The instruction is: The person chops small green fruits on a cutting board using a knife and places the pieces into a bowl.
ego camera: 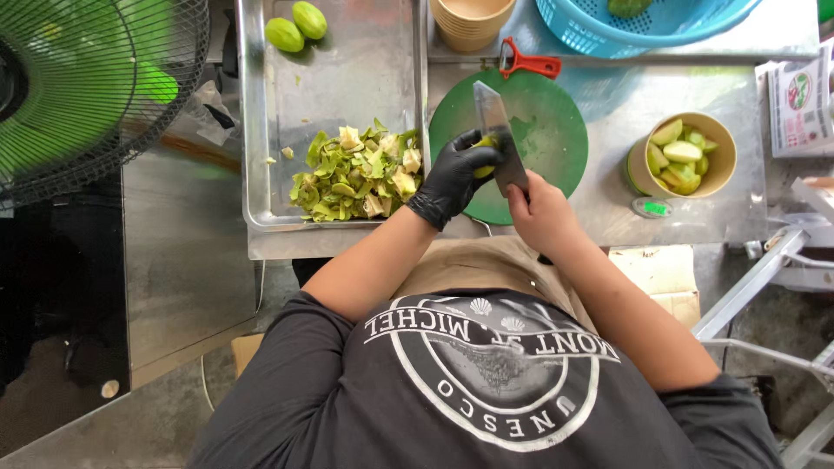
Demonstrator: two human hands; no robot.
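The left hand (453, 178), in a black glove, is curled tight around a small yellow-green piece of fruit (483, 155) above the round green cutting board (547, 130), while the bare right hand (540, 211) is closed on the handle of a broad steel knife (497, 130) whose blade touches the fruit. At nine o'clock from the hands a metal tray (347, 78) holds a heap of green peelings (356, 178) and two whole green fruits (296, 27); at three o'clock stands a tan paper bowl of cut fruit wedges (684, 155), and at twelve o'clock lies a red-handled peeler (528, 62).
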